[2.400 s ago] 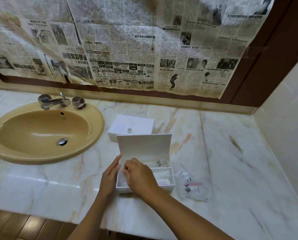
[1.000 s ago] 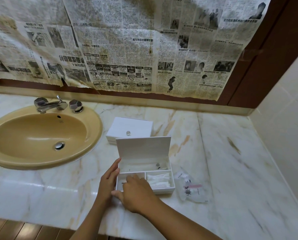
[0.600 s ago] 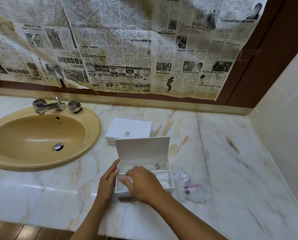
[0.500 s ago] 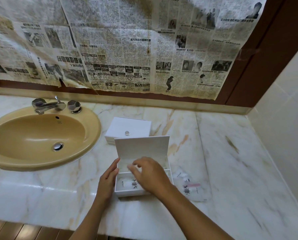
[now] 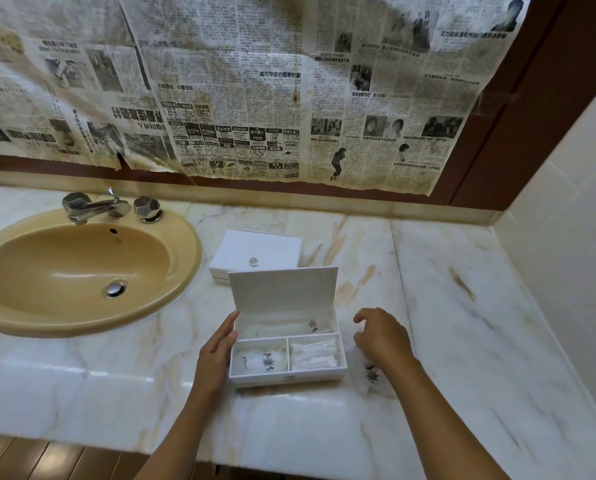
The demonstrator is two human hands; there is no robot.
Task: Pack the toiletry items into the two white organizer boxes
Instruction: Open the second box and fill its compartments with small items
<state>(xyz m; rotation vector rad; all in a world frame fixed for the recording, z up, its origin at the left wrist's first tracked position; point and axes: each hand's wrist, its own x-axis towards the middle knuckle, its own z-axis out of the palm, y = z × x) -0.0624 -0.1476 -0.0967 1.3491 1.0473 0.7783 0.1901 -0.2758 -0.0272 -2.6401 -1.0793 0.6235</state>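
An open white organizer box (image 5: 286,375) stands on the marble counter, lid upright. Its front left compartment holds a clear packet with a dark emblem (image 5: 263,361); the front right one holds white packets (image 5: 313,355), and another packet (image 5: 289,328) lies in the long back compartment. My left hand (image 5: 217,355) rests flat against the box's left wall. My right hand (image 5: 381,337) hovers just right of the box, fingers loosely curled, holding nothing, above a clear plastic packet (image 5: 372,377) lying on the counter. A second white box (image 5: 256,252), lid shut, sits behind.
A tan oval sink (image 5: 64,271) with a chrome tap (image 5: 95,207) takes up the left of the marble counter (image 5: 462,323). Newspaper sheets (image 5: 241,84) cover the wall behind. A tiled wall (image 5: 573,237) bounds the right side. The counter's front edge runs below my forearms.
My right hand left the box's front left compartment, leaving a packet there, and moved right to hover over the loose packet on the counter. My left hand stayed against the box.
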